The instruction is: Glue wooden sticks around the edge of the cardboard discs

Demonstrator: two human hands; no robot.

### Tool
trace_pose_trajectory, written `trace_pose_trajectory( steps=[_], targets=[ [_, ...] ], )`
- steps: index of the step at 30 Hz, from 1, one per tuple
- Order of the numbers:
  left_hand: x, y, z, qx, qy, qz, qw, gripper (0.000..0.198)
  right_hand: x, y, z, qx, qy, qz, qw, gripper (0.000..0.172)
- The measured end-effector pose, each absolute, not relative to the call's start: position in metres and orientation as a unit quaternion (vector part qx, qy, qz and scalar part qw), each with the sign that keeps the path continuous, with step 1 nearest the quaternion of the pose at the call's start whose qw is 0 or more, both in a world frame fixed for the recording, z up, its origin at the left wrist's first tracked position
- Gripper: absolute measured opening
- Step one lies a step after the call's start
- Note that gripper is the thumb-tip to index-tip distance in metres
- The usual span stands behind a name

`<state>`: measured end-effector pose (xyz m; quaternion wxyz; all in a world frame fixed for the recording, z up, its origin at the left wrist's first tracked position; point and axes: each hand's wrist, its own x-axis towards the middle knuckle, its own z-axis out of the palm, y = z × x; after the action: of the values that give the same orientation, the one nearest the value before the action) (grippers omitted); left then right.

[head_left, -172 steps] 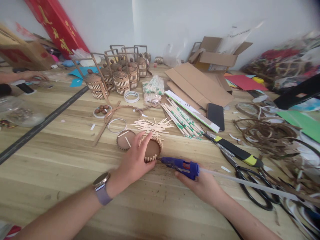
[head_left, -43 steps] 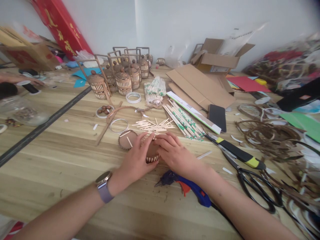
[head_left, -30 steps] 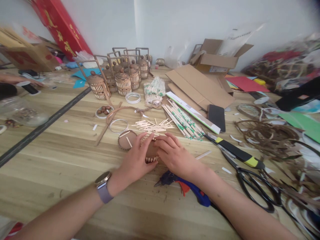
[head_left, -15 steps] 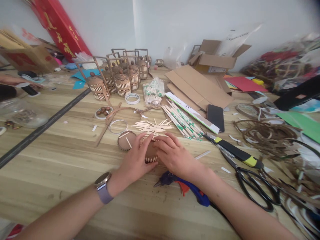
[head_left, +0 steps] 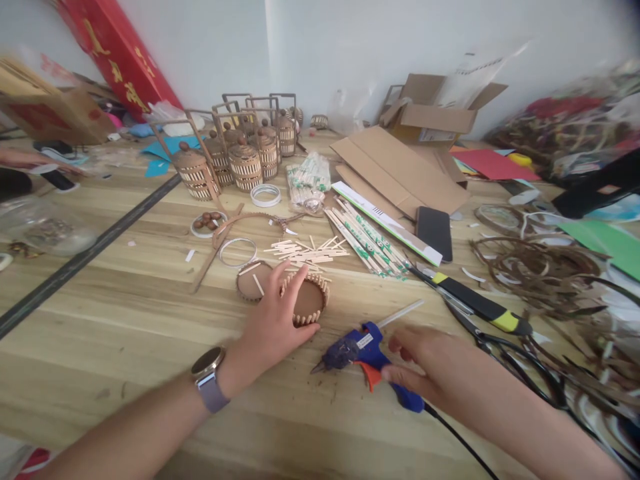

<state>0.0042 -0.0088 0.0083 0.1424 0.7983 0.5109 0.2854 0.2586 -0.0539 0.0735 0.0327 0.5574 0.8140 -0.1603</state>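
Brown stick-rimmed tray, gripped by my left hand, sits on the wooden table; a second tray holds two sticks; my right hand, loosely spread, hovers by the glue gun, pale wall beyond

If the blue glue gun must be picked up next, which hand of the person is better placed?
Probably the right hand: it is open, very near the blue glue gun, while the left hand holds the round stick-edged base.

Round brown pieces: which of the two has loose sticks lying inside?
The left piece, partly behind the left hand: pale sticks lie inside. The right piece shows sticks only around its edge.
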Motion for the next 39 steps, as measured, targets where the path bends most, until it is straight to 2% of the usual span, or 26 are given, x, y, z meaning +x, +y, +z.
trace_pose_trajectory(
  steps=[2,10,12,14,16,19,22,24,30,39],
  targets=[
    [0.005,-0.009,0.006,0.797,0.513,0.287,0.139,0.098,0.259,-0.063,0.066,0.579,0.788,-0.202,0.056,0.014],
    [0.006,-0.008,0.005,0.805,0.502,0.293,0.115,0.091,0.259,-0.064,0.054,0.598,0.747,-0.289,-0.03,0.01],
    [0.006,-0.008,0.006,0.805,0.507,0.286,0.118,0.091,0.265,-0.063,0.057,0.601,0.736,-0.299,-0.091,0.009],
    [0.006,-0.007,0.007,0.804,0.51,0.281,0.123,0.09,0.27,-0.063,0.061,0.604,0.712,-0.303,-0.19,0.009],
    [0.006,-0.007,0.008,0.803,0.51,0.282,0.126,0.09,0.271,-0.064,0.062,0.612,0.663,-0.325,-0.284,0.018],
    [0.006,-0.008,0.008,0.803,0.508,0.286,0.124,0.089,0.268,-0.06,0.056,0.604,0.562,-0.443,-0.35,0.023],
    [0.006,-0.008,0.007,0.806,0.502,0.29,0.117,0.091,0.262,-0.052,0.045,0.546,0.492,-0.585,-0.344,0.025],
    [0.006,-0.007,0.007,0.809,0.495,0.296,0.113,0.093,0.26,-0.046,0.038,0.525,0.5,-0.608,-0.324,0.029],
    [0.005,-0.007,0.005,0.816,0.489,0.296,0.088,0.094,0.257,-0.044,0.032,0.573,0.632,-0.441,-0.277,0.031],
    [0.005,-0.007,0.005,0.817,0.485,0.299,0.09,0.096,0.248,-0.048,0.029,0.566,0.699,-0.367,-0.238,0.035]
  ],
)
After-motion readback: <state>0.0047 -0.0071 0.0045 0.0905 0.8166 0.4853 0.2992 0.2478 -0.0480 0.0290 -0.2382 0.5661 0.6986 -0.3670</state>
